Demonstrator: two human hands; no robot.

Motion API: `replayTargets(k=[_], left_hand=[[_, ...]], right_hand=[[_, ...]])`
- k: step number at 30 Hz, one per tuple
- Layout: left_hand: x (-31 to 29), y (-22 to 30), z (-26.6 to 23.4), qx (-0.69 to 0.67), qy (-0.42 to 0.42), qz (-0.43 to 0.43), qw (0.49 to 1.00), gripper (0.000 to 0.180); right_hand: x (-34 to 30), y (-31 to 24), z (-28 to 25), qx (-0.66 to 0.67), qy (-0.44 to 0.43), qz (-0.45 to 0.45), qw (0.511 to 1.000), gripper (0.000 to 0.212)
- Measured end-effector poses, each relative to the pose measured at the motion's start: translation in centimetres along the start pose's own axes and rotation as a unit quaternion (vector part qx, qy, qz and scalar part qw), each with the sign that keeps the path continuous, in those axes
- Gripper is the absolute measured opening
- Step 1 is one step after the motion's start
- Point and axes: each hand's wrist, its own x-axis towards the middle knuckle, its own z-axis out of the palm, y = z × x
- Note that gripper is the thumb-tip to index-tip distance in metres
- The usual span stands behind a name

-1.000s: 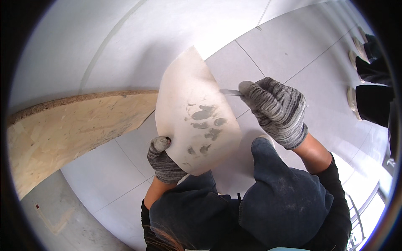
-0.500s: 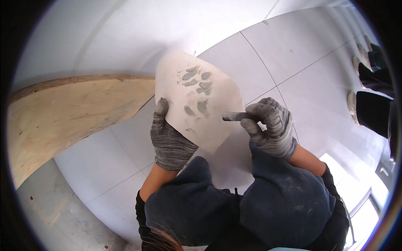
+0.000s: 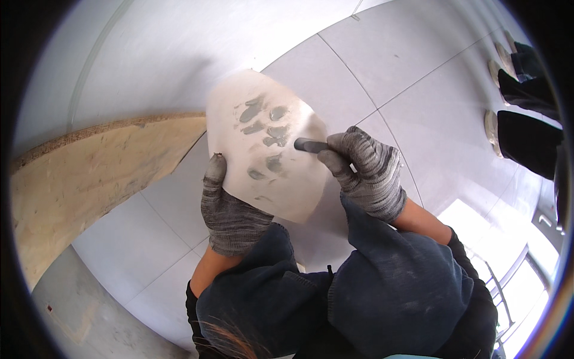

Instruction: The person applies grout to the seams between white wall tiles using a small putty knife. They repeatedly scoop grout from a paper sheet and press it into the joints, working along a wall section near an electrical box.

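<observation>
My left hand [image 3: 233, 215], in a grey striped knit glove, grips the near left edge of a cream-coloured sheet [image 3: 239, 161]; its thumb lies on top and the other fingers are hidden underneath. Several smears and dabs of grey paste [image 3: 277, 134] dot the sheet's upper face. In my right hand [image 3: 368, 173], gloved alike, a short dark grey stick [image 3: 310, 145] is pinched between thumb and fingers. Its free end points left over the sheet, close beside the dabs. Whether it touches the surface, I cannot tell.
A plywood panel [image 3: 107, 155] stands at the left against a pale wall [image 3: 149, 60]. Light grey floor tiles [image 3: 341, 78] spread below. At the right edge are the dark trouser legs [image 3: 526, 143] and light shoes of other people. My knees [image 3: 394, 269] are just below the sheet.
My right hand has brought the stick leftward and slightly up, from the sheet's right edge to beside the dabs. The sheet and my left hand appear slightly further left as the view shifts.
</observation>
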Motion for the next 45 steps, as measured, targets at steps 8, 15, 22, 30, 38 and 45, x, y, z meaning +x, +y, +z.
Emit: replayTargets(k=[8, 15, 22, 30, 38, 45], left_hand=[[-0.2, 0.9, 0.1, -0.013, 0.014, 0.014, 1.0, 0.061], [-0.2, 1.0, -0.6, -0.009, -0.005, 0.015, 1.0, 0.065], [0.5, 1.9, -0.1, -0.055, -0.024, -0.002, 0.998, 0.072], [-1.1, 0.9, -0.6, -0.034, -0.007, 0.005, 0.999, 0.071], [-1.5, 0.9, 0.1, 0.021, -0.017, 0.025, 0.999, 0.075], [-2.0, 3.6, -0.5, 0.136, 0.006, -0.094, 0.986, 0.081]], right_hand=[[1.3, 0.6, -0.6, 0.006, 0.059, -0.13, 0.99, 0.014], [0.8, -0.4, 0.9, -0.07, 0.054, -0.092, 0.992, 0.016], [2.2, -1.1, 2.5, -0.05, 0.105, -0.099, 0.988, 0.017], [0.4, -0.7, 3.0, -0.004, 0.132, -0.082, 0.988, 0.013], [2.3, 2.2, 2.1, 0.261, 0.045, 0.124, 0.956, 0.017], [6.3, 3.0, -1.6, 0.265, 0.011, 0.143, 0.953, 0.018]])
